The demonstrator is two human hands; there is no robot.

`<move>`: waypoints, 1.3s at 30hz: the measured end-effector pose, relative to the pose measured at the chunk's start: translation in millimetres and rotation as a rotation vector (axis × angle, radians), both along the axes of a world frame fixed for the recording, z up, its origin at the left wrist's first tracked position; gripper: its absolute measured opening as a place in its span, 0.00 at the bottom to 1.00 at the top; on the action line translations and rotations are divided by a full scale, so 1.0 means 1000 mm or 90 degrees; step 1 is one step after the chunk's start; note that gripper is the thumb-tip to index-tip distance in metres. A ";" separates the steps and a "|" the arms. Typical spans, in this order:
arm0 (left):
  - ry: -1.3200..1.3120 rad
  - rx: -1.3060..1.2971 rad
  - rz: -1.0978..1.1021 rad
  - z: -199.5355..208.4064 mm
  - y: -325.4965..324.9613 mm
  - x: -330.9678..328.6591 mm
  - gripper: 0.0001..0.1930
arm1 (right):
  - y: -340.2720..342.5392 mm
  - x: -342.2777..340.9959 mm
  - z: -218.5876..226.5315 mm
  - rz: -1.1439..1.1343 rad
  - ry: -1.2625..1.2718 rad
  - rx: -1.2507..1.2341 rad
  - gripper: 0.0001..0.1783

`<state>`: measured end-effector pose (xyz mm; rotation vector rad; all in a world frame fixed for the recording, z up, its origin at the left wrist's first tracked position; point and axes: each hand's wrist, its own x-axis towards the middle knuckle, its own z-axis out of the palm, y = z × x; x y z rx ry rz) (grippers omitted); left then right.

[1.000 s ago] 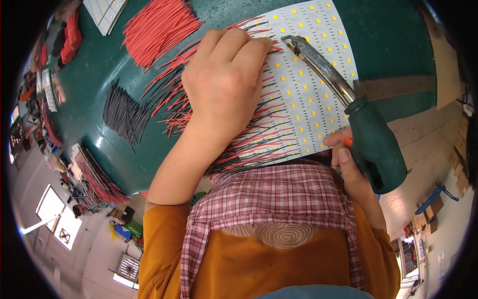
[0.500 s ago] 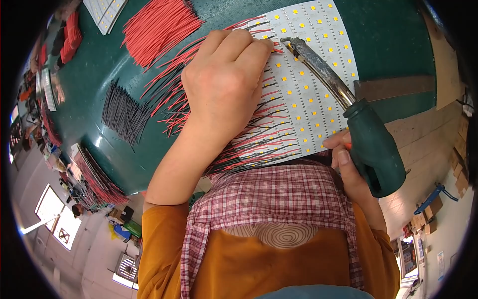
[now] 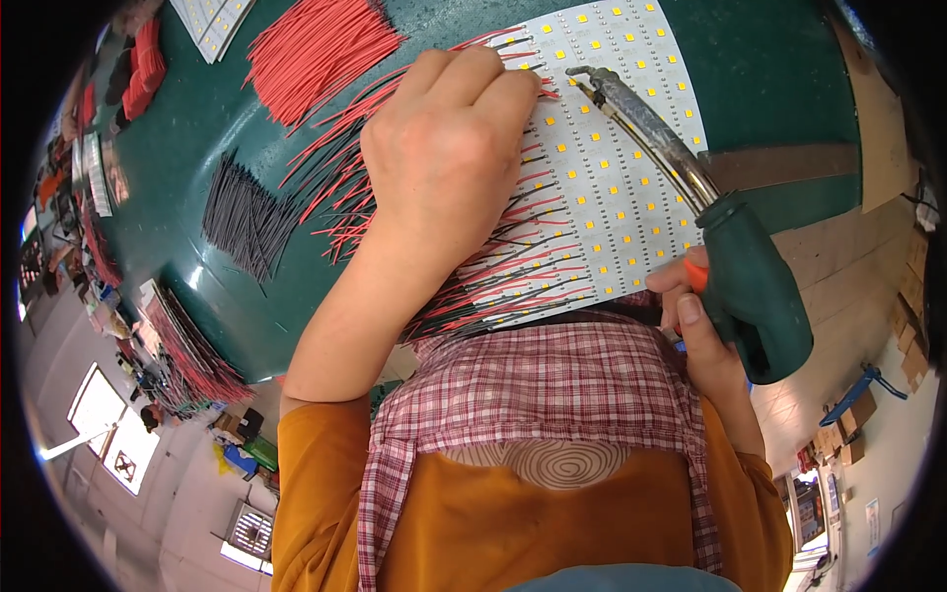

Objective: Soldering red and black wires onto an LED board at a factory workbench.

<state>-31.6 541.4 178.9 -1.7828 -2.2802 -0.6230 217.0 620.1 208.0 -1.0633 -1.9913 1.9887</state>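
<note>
My left hand point(image 3: 444, 148) is closed in a pinch over the upper left edge of a white LED circuit board point(image 3: 631, 148). A red wire point(image 3: 548, 94) pokes out by its fingertips, which are mostly hidden under the hand. My right hand point(image 3: 705, 326) grips a soldering iron point(image 3: 755, 281) with a green pistol-shaped handle and orange trigger. Its metal barrel slants up and left over the board, and the dark bent tip hangs a little right of my left fingertips. Red and black wires point(image 3: 523, 281) run off the board's left edge in rows, several at the lower end.
Left of the board lie a pile of red wires point(image 3: 321, 54) and a pile of black wires point(image 3: 247, 217) on the green table point(image 3: 178, 118). More white boards point(image 3: 212, 25) lie at the far left. A brown strip point(image 3: 779, 166) rests right of the board.
The soldering iron has shifted slightly right, its tip lifting away from the red wire ends. My right hand moved with it, and more of the orange trigger shows. My left hand has barely moved.
</note>
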 end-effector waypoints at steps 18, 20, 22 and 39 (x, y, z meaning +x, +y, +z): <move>0.012 0.051 -0.015 -0.008 -0.008 0.010 0.08 | -0.001 0.014 -0.016 0.215 -0.038 0.255 0.10; 0.017 0.036 -0.008 -0.006 -0.006 0.011 0.07 | 0.001 0.015 -0.020 0.238 -0.006 0.277 0.16; 0.016 0.028 -0.008 -0.004 -0.007 0.011 0.07 | -0.003 0.010 -0.018 0.148 0.065 0.186 0.17; -0.009 0.049 -0.014 -0.008 -0.014 0.015 0.10 | -0.006 0.023 -0.026 0.068 0.108 0.018 0.19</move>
